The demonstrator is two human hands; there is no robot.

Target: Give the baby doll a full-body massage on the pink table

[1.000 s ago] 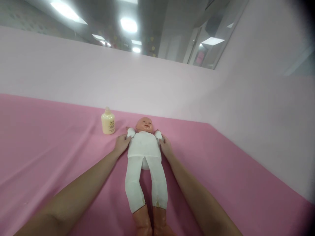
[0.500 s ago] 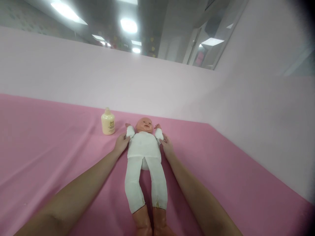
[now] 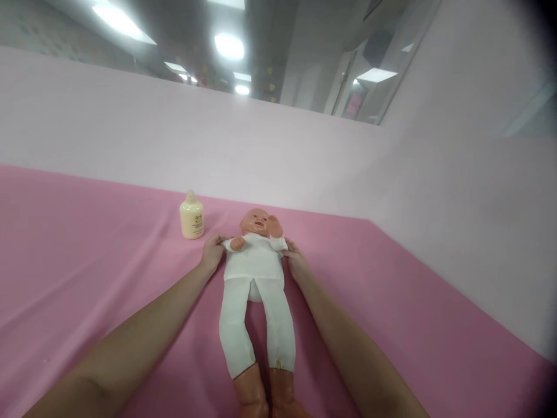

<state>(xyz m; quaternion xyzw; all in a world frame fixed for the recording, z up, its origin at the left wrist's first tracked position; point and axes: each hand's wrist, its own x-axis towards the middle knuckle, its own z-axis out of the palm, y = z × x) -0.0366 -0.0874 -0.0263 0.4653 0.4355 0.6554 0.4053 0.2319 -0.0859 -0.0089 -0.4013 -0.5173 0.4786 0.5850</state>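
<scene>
While the left hand (image 3: 213, 252) pinches one doll sleeve (image 3: 228, 246), the right (image 3: 296, 259) pinches another.

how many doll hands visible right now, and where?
2. One doll hand is over the upper chest, near the person's left hand; the second doll hand is raised by the head, above the person's right hand. None hidden.

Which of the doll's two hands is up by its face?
The doll hand nearest the person's right hand, at the edge of the face; the other doll hand, nearer the left hand, shows lower, below chin level.
</scene>
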